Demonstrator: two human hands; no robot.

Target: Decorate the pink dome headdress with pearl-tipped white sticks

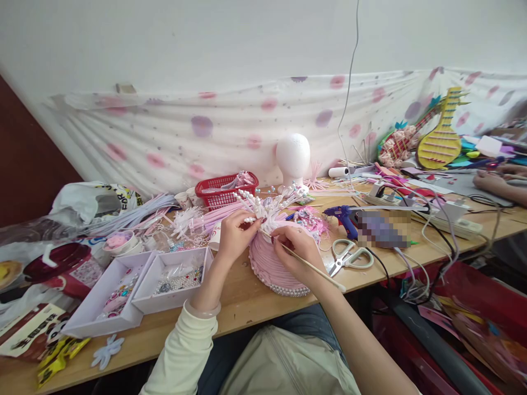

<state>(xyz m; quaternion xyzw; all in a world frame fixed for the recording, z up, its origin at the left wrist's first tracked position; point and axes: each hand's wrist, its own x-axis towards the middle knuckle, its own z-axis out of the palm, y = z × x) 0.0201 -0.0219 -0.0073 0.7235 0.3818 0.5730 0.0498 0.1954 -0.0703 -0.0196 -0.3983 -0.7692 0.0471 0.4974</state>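
Observation:
A pink, ridged, dome-shaped headpiece (267, 269) with a pearl-trimmed lower edge sits at the table's front edge. White pearl-beaded sprays (247, 200) fan out from its top. My left hand (236, 233) is closed at the base of these sprays, its fingertips pinching the headpiece's upper part. In my right hand (298, 247), closed over the headpiece's right side, is a thin pale stick (319, 269). Its tip points at the spot by my left fingertips, and its other end sticks out toward my right forearm. Exactly what the tip touches is hidden.
White-handled scissors (352, 257) and a blue glue gun (343, 218) lie to the right, among cables and a power strip (453, 222). White trays of beads (140, 304) stand left. Behind are a red basket (226, 189) and a foam head (293, 156). Another person's hand (492, 181) is far right.

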